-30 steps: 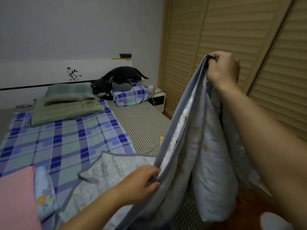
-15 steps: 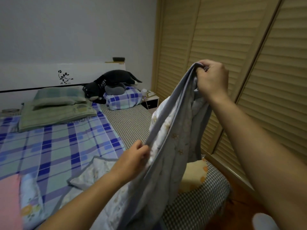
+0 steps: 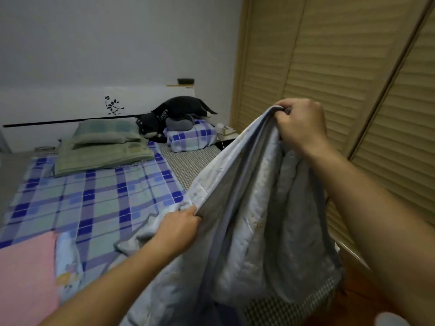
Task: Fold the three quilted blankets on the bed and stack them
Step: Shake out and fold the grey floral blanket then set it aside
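A grey-blue quilted blanket [image 3: 261, 222] hangs in loose folds between my hands over the bed's right side. My right hand [image 3: 300, 124] grips its upper edge, raised high. Lower down, my left hand [image 3: 180, 228] pinches the same edge near the mattress. Part of the blanket trails on the bed below my left forearm. A pink blanket [image 3: 26, 276] lies at the lower left, with a light blue floral one [image 3: 68, 262] beside it.
The bed carries a blue plaid sheet [image 3: 89, 198] and a checked strip [image 3: 186, 161]. Green pillows [image 3: 101, 147], a dark plush toy [image 3: 174, 114] and a plaid pillow [image 3: 191, 137] sit by the headboard. Louvred wooden doors [image 3: 353, 74] run along the right.
My left hand has slid down along the blanket's edge, away from my right hand, so the edge is drawn out longer. The yellow patch seen under the blanket is now covered.
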